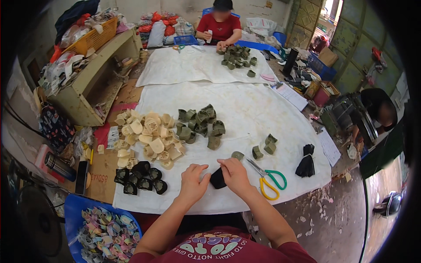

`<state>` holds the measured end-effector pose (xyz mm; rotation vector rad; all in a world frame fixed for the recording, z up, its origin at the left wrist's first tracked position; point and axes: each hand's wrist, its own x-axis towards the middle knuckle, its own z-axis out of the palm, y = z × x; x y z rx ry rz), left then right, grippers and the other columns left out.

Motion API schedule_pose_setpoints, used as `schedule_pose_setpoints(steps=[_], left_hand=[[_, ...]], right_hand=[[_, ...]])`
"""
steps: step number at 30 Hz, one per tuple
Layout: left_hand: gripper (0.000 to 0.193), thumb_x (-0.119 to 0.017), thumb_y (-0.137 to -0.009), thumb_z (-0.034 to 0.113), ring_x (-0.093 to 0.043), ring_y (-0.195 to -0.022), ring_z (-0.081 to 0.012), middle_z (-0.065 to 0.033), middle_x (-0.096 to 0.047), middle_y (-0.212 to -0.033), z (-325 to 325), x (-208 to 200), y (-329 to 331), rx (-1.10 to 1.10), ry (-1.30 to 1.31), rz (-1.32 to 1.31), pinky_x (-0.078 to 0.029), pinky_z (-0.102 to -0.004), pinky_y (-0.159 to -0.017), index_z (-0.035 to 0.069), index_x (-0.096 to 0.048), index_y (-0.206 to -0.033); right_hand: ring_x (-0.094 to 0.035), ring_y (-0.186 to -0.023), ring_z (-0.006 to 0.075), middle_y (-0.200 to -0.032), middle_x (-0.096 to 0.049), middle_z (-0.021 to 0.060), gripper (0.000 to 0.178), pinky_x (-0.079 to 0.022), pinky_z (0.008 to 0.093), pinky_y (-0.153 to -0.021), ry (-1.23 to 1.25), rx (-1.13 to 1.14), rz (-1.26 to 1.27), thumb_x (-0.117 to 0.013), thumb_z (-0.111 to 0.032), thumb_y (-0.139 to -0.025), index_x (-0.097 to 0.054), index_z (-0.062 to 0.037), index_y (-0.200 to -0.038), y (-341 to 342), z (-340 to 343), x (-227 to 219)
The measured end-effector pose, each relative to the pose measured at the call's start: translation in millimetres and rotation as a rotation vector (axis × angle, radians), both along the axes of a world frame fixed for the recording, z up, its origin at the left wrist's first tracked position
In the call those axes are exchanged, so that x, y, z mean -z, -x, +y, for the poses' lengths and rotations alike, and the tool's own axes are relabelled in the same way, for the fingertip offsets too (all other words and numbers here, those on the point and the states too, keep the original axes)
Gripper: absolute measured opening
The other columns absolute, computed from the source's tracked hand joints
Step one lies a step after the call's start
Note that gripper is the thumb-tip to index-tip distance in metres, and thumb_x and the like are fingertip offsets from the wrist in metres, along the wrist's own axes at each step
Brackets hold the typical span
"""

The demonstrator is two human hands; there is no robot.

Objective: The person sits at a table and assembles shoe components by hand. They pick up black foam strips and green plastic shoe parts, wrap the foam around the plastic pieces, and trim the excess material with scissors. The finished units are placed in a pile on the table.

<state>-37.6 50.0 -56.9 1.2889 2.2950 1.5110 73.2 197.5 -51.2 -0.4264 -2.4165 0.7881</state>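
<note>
My left hand (194,181) hovers low over the white cloth (175,95), its fingers curved and apart from the thumb, with nothing seen in it. My right hand (235,176) has its fingers around a limp black piece (217,179), perhaps fabric; the hand hides part of it. Just beyond its knuckles lies an olive-green cup-shaped piece (237,155). Scissors (267,179) with one yellow and one green handle lie right of that hand. To the left sit several black cup-shaped pieces (140,176) with greenish insides.
Beige moulded pieces (153,136) and olive cups (201,121) form heaps ahead. A tied black bundle (305,161) lies at right. A blue tub (74,219) of colourful scraps stands lower left. Across the table sits a person (219,28); another bends by a machine (351,111) at right.
</note>
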Motion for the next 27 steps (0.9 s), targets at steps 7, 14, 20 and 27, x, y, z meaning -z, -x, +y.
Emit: schedule_pose_setpoints(steps=[7, 14, 20, 27], left_hand=[[0.020, -0.072, -0.076, 0.019, -0.057, -0.082, -0.0301, -0.0141, -0.059, -0.090, 22.6, -6.2, -16.7, -0.036, 0.341, 0.247, -0.044, -0.0404, -0.074, 0.003, -0.065, -0.085], [0.012, -0.069, -0.076, 0.008, -0.057, -0.072, -0.0168, -0.0063, -0.059, -0.075, 18.6, 2.1, -10.8, -0.026, -0.007, -0.299, -0.046, -0.0320, -0.069, 0.003, -0.059, -0.075], [0.011, -0.067, -0.079, -0.002, -0.055, -0.078, -0.0071, -0.0029, -0.061, -0.089, 12.1, -22.9, -3.9, 0.178, -0.255, -0.544, -0.045, -0.0222, -0.071, 0.005, -0.058, -0.081], [0.016, -0.065, -0.083, -0.002, -0.059, -0.077, -0.0104, -0.0035, -0.063, -0.084, -1.3, -42.4, -15.5, 0.329, -0.414, -0.993, -0.049, -0.0272, -0.073, 0.002, -0.058, -0.097]], right_hand=[[-0.062, -0.083, 0.0130, -0.095, -0.066, 0.0063, 0.022, -0.049, 0.0259, -0.074, 0.474, 0.203, 0.194, -0.059, -0.004, -0.088, -0.065, -0.0024, -0.109, -36.7, -5.7, -10.2], [-0.060, -0.081, 0.0093, -0.097, -0.066, 0.0057, 0.028, -0.049, 0.0226, -0.074, 0.919, 0.216, 0.225, -0.064, -0.009, -0.088, -0.062, -0.0003, -0.115, -56.6, -19.3, 4.9], [-0.059, -0.081, 0.0080, -0.094, -0.066, 0.0040, 0.029, -0.049, 0.0229, -0.072, 0.812, 0.091, 0.234, -0.067, -0.010, -0.086, -0.063, -0.0005, -0.113, -41.5, -18.5, -11.6], [-0.060, -0.090, 0.0115, -0.097, -0.067, 0.0050, 0.020, -0.046, 0.0264, -0.085, 1.189, -0.049, 0.359, -0.064, -0.006, -0.086, -0.064, -0.0012, -0.106, -18.5, -27.7, -38.2]])
